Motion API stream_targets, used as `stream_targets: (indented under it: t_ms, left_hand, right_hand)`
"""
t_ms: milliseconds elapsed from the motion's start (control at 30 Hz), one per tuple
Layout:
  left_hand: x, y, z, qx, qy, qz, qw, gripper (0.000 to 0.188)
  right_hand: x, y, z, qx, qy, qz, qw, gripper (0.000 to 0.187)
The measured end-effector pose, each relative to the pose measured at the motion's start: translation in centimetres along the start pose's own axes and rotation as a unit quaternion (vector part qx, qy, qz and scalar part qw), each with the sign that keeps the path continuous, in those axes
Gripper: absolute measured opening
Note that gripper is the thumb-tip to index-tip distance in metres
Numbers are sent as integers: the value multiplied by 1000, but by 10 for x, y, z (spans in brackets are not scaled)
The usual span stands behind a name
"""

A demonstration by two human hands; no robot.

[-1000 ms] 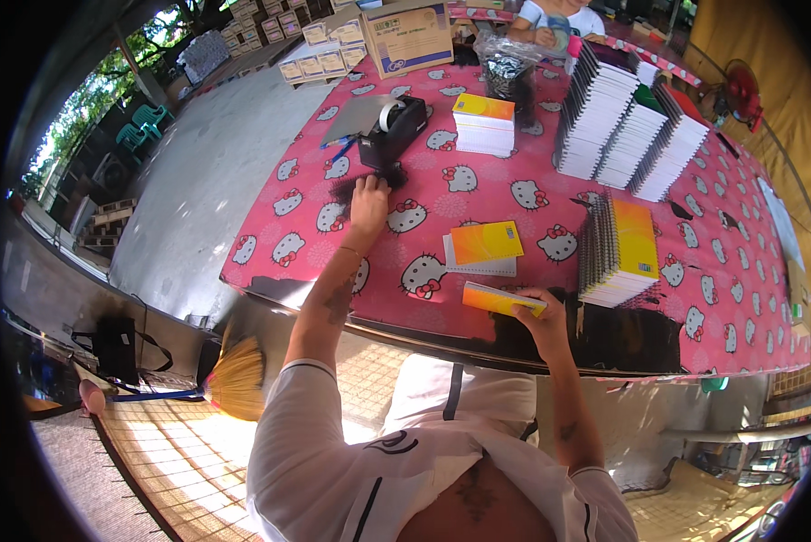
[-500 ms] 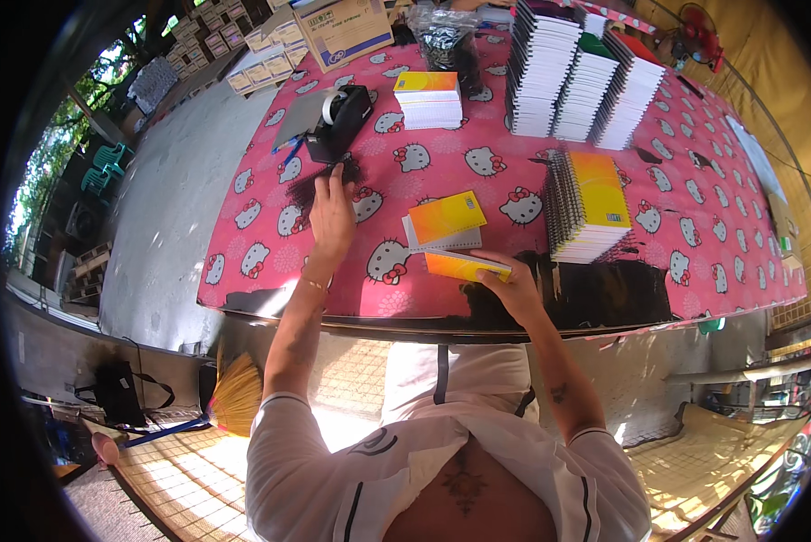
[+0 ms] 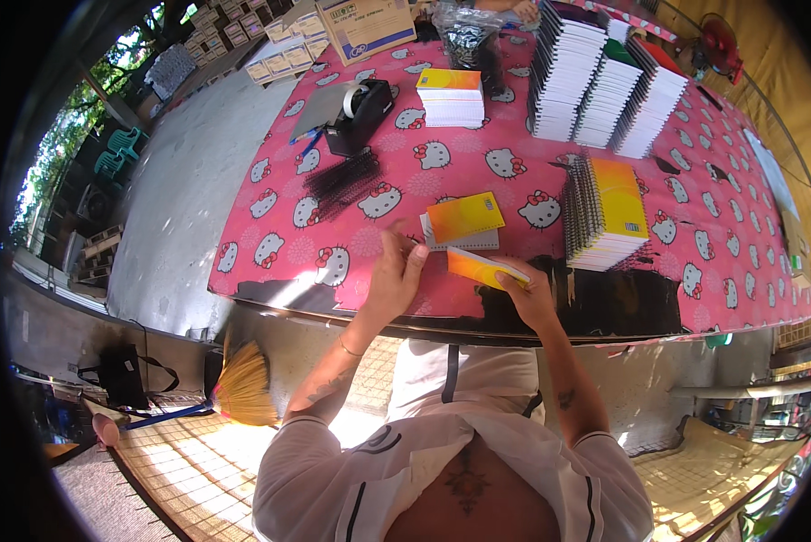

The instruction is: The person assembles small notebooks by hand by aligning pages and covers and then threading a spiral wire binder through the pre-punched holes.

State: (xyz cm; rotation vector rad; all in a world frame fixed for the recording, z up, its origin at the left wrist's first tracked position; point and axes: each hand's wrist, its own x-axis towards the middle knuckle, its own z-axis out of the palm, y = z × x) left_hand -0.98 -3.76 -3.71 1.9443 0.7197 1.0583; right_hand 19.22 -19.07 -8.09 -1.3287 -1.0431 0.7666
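My right hand (image 3: 534, 294) grips a small yellow-orange notebook (image 3: 474, 268) by its right end, thumb on top, above the table's near edge. Just left of it, my left hand (image 3: 396, 273) is raised with thumb and fingers drawn together; whatever thin thing they may pinch is too small to make out. Beyond the hands lies a loose yellow-orange notebook cover (image 3: 464, 217) over white sheets with punched holes along the edge. A pile of black spiral binding coils (image 3: 342, 185) rests farther left. To the right stands a stack of coil-bound yellow notebooks (image 3: 620, 212).
A black tape dispenser (image 3: 360, 117) stands behind the coils. An unbound notebook stack (image 3: 451, 99) and tall spiral notebook stacks (image 3: 568, 81) are farther back, near a plastic bag (image 3: 469, 45) and a cardboard box (image 3: 367, 29). Another person's hand (image 3: 525, 11) shows at the far edge.
My left hand has left the coil pile and come back toward the notebook in my right hand. The right hand keeps its grip. The whole view has shifted slightly.
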Motion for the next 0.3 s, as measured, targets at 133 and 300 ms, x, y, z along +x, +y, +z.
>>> stream_targets:
  t_ms: [133,300]
  left_hand:
    - [-12,4,-6,73,-87,97,989,23]
    - [-8,5,-2,101,-53,118,986,24]
  right_hand:
    - [-1,3,0,-39,16,-23,999,28]
    - [-1,4,-3,-7,4,-7,1000,29]
